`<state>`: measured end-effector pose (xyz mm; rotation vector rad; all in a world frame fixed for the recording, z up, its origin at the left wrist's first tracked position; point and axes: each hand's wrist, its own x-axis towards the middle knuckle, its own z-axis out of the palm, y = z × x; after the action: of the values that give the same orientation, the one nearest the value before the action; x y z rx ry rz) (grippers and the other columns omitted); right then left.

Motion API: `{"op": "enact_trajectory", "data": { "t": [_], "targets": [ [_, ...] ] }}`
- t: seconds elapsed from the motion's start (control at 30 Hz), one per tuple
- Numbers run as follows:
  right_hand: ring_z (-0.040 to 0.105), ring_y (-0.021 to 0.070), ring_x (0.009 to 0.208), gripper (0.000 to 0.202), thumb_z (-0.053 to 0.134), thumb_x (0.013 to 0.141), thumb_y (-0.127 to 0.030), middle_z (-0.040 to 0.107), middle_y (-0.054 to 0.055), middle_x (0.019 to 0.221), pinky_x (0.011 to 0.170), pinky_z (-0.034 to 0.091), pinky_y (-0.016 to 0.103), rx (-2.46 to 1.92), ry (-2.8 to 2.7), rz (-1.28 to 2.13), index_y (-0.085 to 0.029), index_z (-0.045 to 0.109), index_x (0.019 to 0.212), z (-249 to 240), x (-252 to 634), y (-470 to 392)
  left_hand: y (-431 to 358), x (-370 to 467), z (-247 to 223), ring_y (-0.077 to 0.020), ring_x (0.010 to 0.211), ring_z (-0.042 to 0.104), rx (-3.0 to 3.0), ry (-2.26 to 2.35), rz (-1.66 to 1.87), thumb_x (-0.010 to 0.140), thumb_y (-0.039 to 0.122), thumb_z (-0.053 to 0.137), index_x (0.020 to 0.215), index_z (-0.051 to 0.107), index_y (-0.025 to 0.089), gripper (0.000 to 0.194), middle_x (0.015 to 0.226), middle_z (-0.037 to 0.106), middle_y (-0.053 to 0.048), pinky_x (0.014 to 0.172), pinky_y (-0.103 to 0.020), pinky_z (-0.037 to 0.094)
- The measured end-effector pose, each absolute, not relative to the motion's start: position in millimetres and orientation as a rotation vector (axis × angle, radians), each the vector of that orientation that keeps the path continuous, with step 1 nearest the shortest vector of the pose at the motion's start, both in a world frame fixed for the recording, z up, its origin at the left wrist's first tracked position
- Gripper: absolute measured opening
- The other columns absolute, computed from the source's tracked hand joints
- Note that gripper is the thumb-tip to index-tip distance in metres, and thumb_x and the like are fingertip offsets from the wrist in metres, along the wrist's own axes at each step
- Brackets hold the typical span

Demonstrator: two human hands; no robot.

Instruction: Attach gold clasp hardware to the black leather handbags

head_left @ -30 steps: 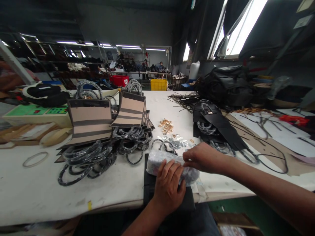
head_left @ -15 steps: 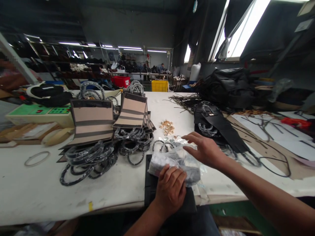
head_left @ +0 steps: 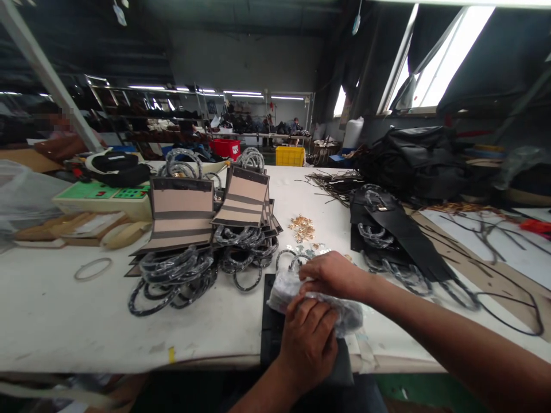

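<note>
A plastic-wrapped bundle (head_left: 282, 291), pale and grey under cloudy clear film, lies on a black bag panel (head_left: 269, 327) at the table's front edge. My left hand (head_left: 307, 338) presses on its near side with the fingers curled over it. At its top, my right hand (head_left: 333, 278) is closed, the fingertips pinching the plastic; exactly what sits between them is partly hidden. Just beyond the bundle, a black handle (head_left: 282, 258) loops up from the panel. Small gold metal fittings (head_left: 302, 228) lie in a loose pile further back, with clear and silvery bits in front of them.
To the left stand stacked bag panels (head_left: 183, 206) with plastic-wrapped handles (head_left: 176, 275). A thin ring (head_left: 92, 268) lies further left. On the right are a black bag piece (head_left: 404, 241), dark cords (head_left: 508, 298) and a black heap (head_left: 417, 160). A person sits far back.
My right hand has come down from above, its spread fingers closing onto the bundle's top. My left hand stays on the bundle. The view has shifted slightly left and up.
</note>
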<state>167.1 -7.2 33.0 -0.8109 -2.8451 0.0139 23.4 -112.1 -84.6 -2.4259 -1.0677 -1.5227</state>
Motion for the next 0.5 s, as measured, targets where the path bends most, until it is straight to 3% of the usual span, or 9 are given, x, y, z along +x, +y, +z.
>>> {"op": "enact_trajectory", "data": {
  "t": [0.13, 0.27, 0.4, 0.5],
  "targets": [
    [0.062, 0.0152, 0.068, 0.033, 0.056, 0.105, -0.039, 0.073, 0.002, 0.076, 0.062, 0.028, 0.029, -0.827, -2.755, -0.224, -0.020, 0.067, 0.081, 31.7, 159.7, -4.7, -113.9, 28.0, -90.4, -0.0244, 0.109, 0.064, -2.402, -1.116, -1.559, 0.086, 0.017, 0.064, 0.118, 0.067, 0.023, 0.033, 0.110, 0.076, -0.004, 0.117, -0.045, 0.035],
    [0.062, 0.0169, 0.064, 0.041, 0.049, 0.107, -0.040, 0.072, 0.006, 0.070, 0.062, 0.026, 0.032, -1.118, -2.473, -0.453, -0.017, 0.067, 0.077, 29.4, 158.0, -2.7, -111.3, 32.1, -92.9, -0.0252, 0.111, 0.064, -2.387, -1.205, -1.563, 0.085, 0.019, 0.066, 0.120, 0.067, 0.023, 0.036, 0.115, 0.075, -0.004, 0.116, -0.046, 0.035],
    [0.065, 0.0177, 0.064, 0.036, 0.053, 0.105, -0.044, 0.074, 0.003, 0.073, 0.059, 0.025, 0.030, -1.498, -2.247, -0.238, -0.021, 0.068, 0.083, 31.3, 164.4, -5.3, -107.1, 32.2, -88.8, -0.0255, 0.110, 0.064, -2.451, -1.212, -1.514, 0.083, 0.017, 0.067, 0.119, 0.066, 0.023, 0.037, 0.115, 0.075, -0.004, 0.114, -0.047, 0.036],
    [0.069, 0.0183, 0.073, 0.028, 0.058, 0.100, -0.050, 0.077, 0.001, 0.090, 0.063, 0.032, 0.027, -1.461, -2.228, 0.003, -0.025, 0.070, 0.107, 32.2, 164.6, -14.4, -107.6, 29.6, -84.9, -0.0256, 0.108, 0.065, -2.466, -1.196, -1.519, 0.084, 0.015, 0.065, 0.118, 0.067, 0.023, 0.035, 0.113, 0.075, -0.004, 0.112, -0.048, 0.038]
  ]
}}
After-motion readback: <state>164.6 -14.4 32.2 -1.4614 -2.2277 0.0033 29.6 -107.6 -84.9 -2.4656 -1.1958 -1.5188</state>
